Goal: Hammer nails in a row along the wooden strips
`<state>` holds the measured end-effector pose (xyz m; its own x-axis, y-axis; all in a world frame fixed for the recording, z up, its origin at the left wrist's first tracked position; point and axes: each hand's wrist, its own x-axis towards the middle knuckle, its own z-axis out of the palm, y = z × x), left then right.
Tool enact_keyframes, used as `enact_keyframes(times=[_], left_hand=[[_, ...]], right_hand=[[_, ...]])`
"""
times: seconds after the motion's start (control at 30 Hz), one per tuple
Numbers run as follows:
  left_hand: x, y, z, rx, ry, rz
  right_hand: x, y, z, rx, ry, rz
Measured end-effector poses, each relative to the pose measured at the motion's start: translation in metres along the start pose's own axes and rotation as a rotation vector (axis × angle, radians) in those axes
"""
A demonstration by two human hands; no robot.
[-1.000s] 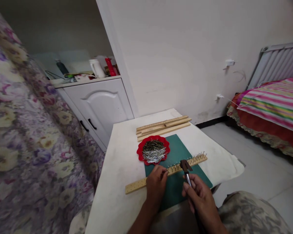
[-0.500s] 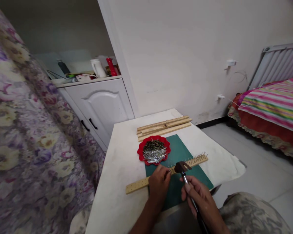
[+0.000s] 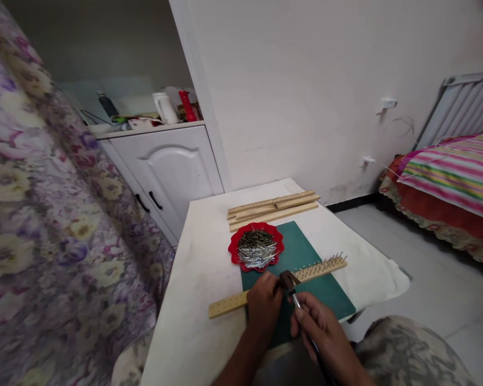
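Observation:
My right hand (image 3: 320,329) is wrapped around the handle of a claw hammer (image 3: 290,280). The hammer's head is right beside the fingertips of my left hand (image 3: 264,304), over a narrow wooden strip (image 3: 227,305). Those left fingers are pinched together at the strip, on what looks like a nail; the hammer head mostly hides it. Several nails (image 3: 326,264) stand up in rows along the strip's right part, while small holes dot its left end. Beneath the strip is a green mat (image 3: 295,241). Just behind my left hand, a red scalloped dish (image 3: 233,252) holds loose nails.
More wooden strips (image 3: 271,209) lie at the back of the white-covered table (image 3: 193,268). A white cabinet (image 3: 173,166) and a floral curtain (image 3: 64,214) are on the left. To the right is a bed with a striped cover (image 3: 459,161).
The hammer head has come down and left, close against my left fingertips. My left hand keeps its place on the strip. The whole view has shifted slightly.

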<state>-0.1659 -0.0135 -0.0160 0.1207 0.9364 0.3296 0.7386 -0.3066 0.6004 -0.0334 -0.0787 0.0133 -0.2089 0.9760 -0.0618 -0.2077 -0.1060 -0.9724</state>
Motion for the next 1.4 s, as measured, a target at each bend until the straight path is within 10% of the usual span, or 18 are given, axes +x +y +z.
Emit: enact_keyframes(times=[0.83, 1.1, 1.4], left_hand=[[-0.008, -0.013, -0.026, -0.108, 0.015, 0.015], [0.039, -0.036, -0.068, 0.127, -0.024, 0.063], [0.072, -0.043, -0.055, 0.372, -0.167, -0.108]], right_hand=[[-0.006, -0.001, -0.021, 0.141, 0.176, -0.069], [-0.004, -0.002, -0.017, 0.126, 0.179, -0.065], [-0.002, 0.003, -0.017, 0.091, 0.144, -0.057]])
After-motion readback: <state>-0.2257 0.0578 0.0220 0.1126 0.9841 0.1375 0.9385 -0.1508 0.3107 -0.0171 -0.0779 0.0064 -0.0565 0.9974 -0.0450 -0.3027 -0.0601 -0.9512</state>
